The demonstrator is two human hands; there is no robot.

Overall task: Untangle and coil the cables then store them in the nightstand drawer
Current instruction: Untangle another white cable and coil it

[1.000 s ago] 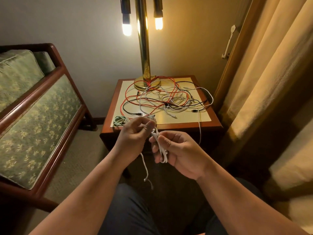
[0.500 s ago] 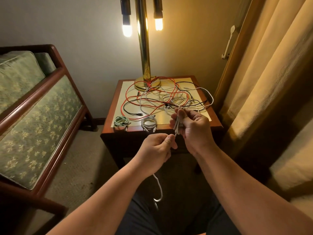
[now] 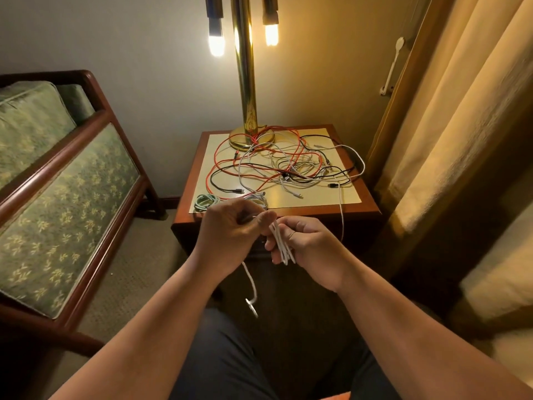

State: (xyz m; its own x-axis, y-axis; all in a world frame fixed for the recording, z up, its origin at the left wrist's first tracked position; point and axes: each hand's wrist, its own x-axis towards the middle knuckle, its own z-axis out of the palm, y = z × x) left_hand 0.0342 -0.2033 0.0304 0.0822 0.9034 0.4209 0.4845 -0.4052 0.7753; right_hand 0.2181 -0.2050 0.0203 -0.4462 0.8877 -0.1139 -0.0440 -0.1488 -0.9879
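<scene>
Compared with half a second earlier, the right hand (image 3: 311, 249) has dropped below the table (image 3: 360, 210) edge and the left hand (image 3: 230, 229) has risen beside it. The right fingers curl round the looped white cable (image 3: 279, 239), held in front of the table. Its long axis is near upright. The left fingers pinch its top, and the free tail hangs downward.
</scene>
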